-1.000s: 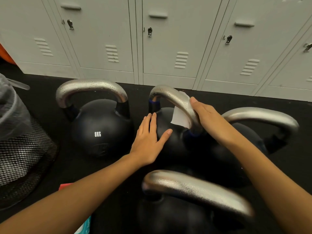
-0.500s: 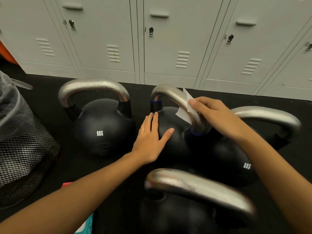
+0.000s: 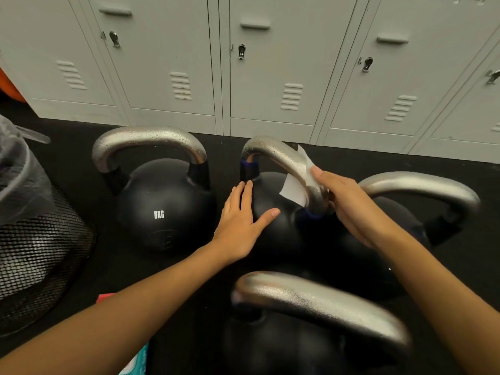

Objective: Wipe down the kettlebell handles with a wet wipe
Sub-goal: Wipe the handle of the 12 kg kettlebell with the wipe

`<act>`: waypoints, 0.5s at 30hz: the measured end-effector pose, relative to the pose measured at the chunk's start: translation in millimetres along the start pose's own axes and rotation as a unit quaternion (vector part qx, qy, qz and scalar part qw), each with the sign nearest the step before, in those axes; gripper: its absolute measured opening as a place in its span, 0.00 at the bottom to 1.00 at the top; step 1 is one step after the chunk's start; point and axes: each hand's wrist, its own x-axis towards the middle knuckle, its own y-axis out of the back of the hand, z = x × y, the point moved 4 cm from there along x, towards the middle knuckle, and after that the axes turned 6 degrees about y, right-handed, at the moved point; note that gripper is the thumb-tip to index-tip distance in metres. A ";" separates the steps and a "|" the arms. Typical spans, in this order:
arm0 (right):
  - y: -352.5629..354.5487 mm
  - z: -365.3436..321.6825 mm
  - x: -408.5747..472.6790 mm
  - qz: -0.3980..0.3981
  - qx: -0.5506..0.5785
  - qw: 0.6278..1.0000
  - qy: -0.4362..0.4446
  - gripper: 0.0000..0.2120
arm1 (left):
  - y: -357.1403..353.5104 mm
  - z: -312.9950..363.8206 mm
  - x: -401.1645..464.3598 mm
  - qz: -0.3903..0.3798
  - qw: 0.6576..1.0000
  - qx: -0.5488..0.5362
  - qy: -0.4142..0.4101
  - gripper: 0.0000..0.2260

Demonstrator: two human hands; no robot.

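Several black kettlebells with silver handles stand on the dark floor. My right hand (image 3: 351, 204) holds a white wet wipe (image 3: 296, 189) wrapped over the right side of the middle kettlebell's handle (image 3: 276, 155), low near its blue-banded base. My left hand (image 3: 243, 220) lies flat with fingers spread on that kettlebell's black body (image 3: 273, 239). A kettlebell marked 8KG (image 3: 162, 209) stands to the left. Another kettlebell (image 3: 422, 185) sits behind my right hand, and one more handle (image 3: 319, 301) is close to me at the bottom.
Grey lockers (image 3: 270, 63) line the wall behind the kettlebells. A black mesh bin (image 3: 35, 253) with a plastic liner stands at the left. A teal and red wipe packet (image 3: 135, 358) shows under my left forearm.
My right hand has slid the wipe down the handle's right side toward its base, after lifting it higher half a second ago. My left hand has stayed on the kettlebell's body.
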 end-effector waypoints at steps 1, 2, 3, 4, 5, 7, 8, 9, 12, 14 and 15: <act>-1.5 -0.5 2.0 0.000 0.013 1.000 -0.016 0.21 | 0.0 0.2 0.0 0.000 1.000 -0.002 -0.001 0.36; -3.2 -3.4 5.9 -0.001 0.018 0.999 -0.029 0.20 | 0.2 0.3 -0.3 0.000 1.000 -0.003 -0.002 0.36; -5.7 -8.4 10.8 0.000 0.017 0.999 -0.041 0.19 | 0.3 0.0 -0.2 0.000 1.000 -0.005 -0.002 0.36; -7.9 -13.4 16.6 -0.001 0.010 0.999 -0.051 0.19 | 0.3 -0.7 -0.3 0.001 1.000 -0.007 -0.003 0.36; -10.2 -19.6 22.0 -0.005 -0.001 0.998 -0.060 0.20 | -0.1 -1.4 -0.1 0.002 1.000 -0.008 -0.004 0.36; -15.3 -30.7 32.2 -0.014 -0.032 0.996 -0.080 0.23 | -1.0 -2.2 -0.2 0.006 1.000 -0.009 -0.007 0.36; -17.8 -34.4 36.5 -0.024 -0.044 0.994 -0.095 0.26 | -1.3 -2.3 -0.2 0.009 1.000 -0.009 -0.008 0.36; -20.0 -37.5 39.3 -0.036 -0.045 0.992 -0.111 0.28 | -1.8 -2.3 -0.1 0.010 1.000 -0.008 -0.009 0.36; -20.7 -40.1 42.0 -0.052 -0.026 0.990 -0.131 0.29 | -2.2 -2.2 0.3 0.010 1.000 -0.007 -0.009 0.36; -16.0 -35.0 39.7 -0.055 -0.021 0.989 -0.136 0.29 | -2.0 -2.8 0.8 0.009 1.000 -0.008 -0.008 0.36; -13.3 -32.3 37.5 -0.058 -0.019 0.989 -0.136 0.28 | -1.9 -3.0 1.1 0.009 1.000 -0.008 -0.009 0.36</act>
